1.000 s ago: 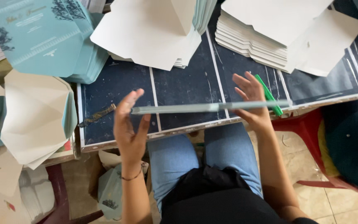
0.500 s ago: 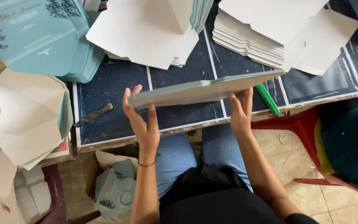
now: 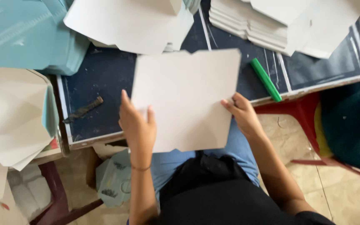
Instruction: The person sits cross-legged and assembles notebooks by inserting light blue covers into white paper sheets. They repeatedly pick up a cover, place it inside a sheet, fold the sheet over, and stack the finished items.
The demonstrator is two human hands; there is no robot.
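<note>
Now that the card (image 3: 186,100) faces up flat instead of edge-on as half a second ago, its blank side shows. Left hand (image 3: 137,127) and right hand (image 3: 243,114) each pinch a side edge, holding it over the table (image 3: 101,75) edge and lap. Marker (image 3: 266,79) looks unmoved; blurry.

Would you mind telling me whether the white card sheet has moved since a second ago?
Yes. The white card sheet has swung from edge-on to face-up and come nearer the person, now overhanging the dark table's front edge, held by both hands.
</note>
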